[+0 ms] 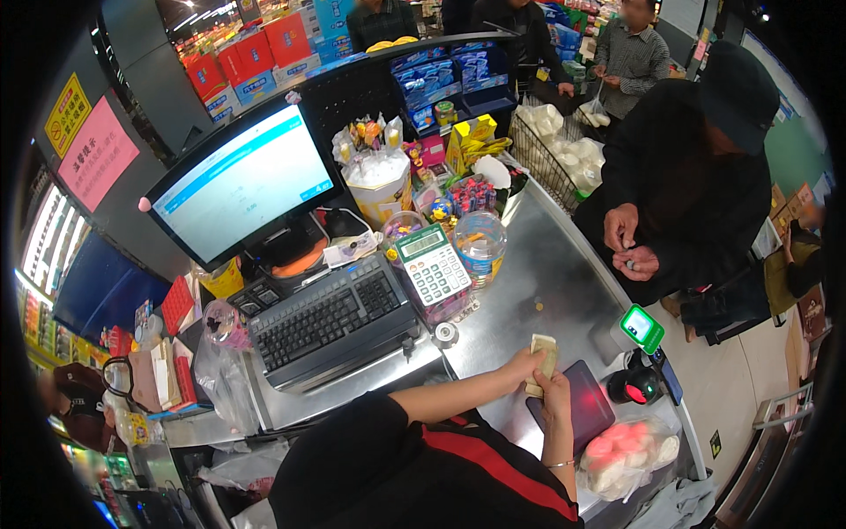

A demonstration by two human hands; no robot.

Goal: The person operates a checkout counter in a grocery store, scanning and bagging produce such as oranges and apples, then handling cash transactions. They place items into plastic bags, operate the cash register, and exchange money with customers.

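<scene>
My left hand [523,367] and my right hand [556,391] meet over the metal checkout counter [509,330], both gripping a small bundle of folded banknotes [546,350]. Under my right hand lies a dark flat pad [585,410] with a red glow on it. A knotted clear plastic bag of round white items [628,456], partly lit red, rests beside my right forearm. Farther up the counter is a small coin [539,305]. Across from me, a person in dark clothes and a hat [687,172] holds small things, seemingly coins, between their hands.
A black keyboard [330,317], a monitor [244,185] and a calculator [433,264] stand to the left. The barcode scanner [633,387] and a green-framed payment device [642,328] line the right edge. Candy tubs [380,182] and a wire cart [542,149] are beyond; other people stand behind.
</scene>
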